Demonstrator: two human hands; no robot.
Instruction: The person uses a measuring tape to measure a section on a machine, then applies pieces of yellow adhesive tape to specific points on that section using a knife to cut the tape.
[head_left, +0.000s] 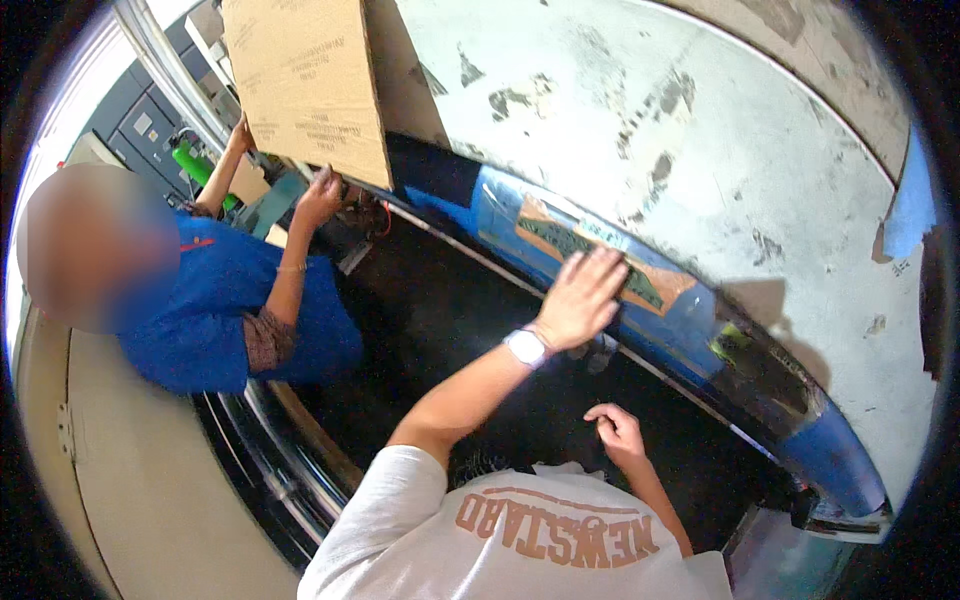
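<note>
My left hand (583,298) lies with its fingers stretched out on the blue, taped front edge (645,330) of a long pale work table. Its fingertips touch a brown and green strip (655,287) stuck along that edge. A white watch sits on my left wrist. Below the edge, my right hand (618,430) hangs in front of my shirt with its fingers curled in; I see nothing in it. At the upper left, a co-worker in a blue shirt (290,320) grips a flat brown cardboard piece (310,85) by its lower edge and side.
The table top (600,110) is pale, with dark scuffs and worn patches. A blue patch (910,195) is at its far right. Behind the co-worker are a green cylinder (190,160) and grey cabinets (145,130). Dark rails and a beige panel (140,450) lie at lower left.
</note>
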